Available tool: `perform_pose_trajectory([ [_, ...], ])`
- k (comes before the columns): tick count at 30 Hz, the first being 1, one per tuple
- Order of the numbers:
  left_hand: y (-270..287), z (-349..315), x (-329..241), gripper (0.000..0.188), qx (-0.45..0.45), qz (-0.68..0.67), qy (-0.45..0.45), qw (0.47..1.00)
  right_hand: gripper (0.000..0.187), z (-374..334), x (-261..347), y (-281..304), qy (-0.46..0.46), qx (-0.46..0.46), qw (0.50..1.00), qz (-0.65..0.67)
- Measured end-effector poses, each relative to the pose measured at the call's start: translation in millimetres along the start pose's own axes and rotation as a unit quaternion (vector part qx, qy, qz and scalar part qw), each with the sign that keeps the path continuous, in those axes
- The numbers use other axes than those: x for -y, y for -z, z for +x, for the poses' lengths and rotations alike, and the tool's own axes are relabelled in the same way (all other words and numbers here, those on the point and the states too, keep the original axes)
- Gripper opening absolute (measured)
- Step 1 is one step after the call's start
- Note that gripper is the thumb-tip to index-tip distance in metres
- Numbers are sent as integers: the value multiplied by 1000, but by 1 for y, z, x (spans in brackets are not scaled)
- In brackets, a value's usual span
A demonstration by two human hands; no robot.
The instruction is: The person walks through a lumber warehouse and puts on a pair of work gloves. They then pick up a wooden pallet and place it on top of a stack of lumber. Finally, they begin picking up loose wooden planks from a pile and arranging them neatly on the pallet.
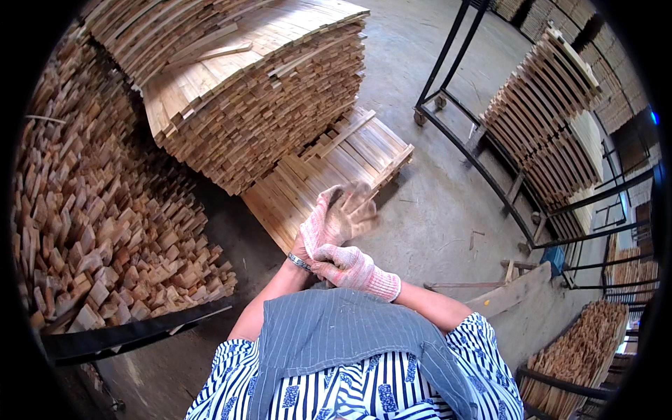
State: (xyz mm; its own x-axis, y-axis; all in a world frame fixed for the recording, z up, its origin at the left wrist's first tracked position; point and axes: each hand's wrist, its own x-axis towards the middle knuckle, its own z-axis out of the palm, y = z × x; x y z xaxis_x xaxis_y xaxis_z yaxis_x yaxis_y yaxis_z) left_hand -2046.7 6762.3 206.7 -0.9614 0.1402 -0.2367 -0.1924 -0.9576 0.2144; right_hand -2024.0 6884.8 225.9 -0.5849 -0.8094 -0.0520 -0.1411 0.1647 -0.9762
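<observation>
Our gloved right hand (348,267) clenches the cuff of the knit glove (314,220), seemingly not yet settled, on our spread, empty left hand (350,215).

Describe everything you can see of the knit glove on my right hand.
The knit glove is pinkish-white and mottled, apparently soft yarn, with a ribbed cuff at the wrist end. Worn on the right hand, it bends with the curled fingers, which appear closed on the left glove near a bracelet. It is just beyond the grey pinstriped apron; its palm side is mostly hidden.
</observation>
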Motion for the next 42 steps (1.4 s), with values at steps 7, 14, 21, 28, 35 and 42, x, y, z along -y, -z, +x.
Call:
perform_pose_trajectory([
  [7, -6, -5, 4, 67, 78, -27, 245, 966, 15, -19, 3, -5, 8, 17, 999, 35],
  [14, -14, -1, 24, 54, 214, 174, 253, 927, 13, -35, 12, 0, 11, 35, 998, 57],
  [21, -19, -9, 27, 60, 125, 37, 127, 983, 9, -51, 17, -2, -51, 4, 991, 122],
  [28, -30, -3, 47, 53, 162, -34, 358, 919, 6, -57, -10, 2, -6, 26, 984, 176],
  [35, 42, -15, 45, 34, 202, -107, 229, 946, 5, -48, 9, 2, -35, 79, 988, 130],
  [42, 35, -9, 79, 39, 415, 268, -110, 863, 3, -65, 7, 2, -87, 44, 988, 122],
])
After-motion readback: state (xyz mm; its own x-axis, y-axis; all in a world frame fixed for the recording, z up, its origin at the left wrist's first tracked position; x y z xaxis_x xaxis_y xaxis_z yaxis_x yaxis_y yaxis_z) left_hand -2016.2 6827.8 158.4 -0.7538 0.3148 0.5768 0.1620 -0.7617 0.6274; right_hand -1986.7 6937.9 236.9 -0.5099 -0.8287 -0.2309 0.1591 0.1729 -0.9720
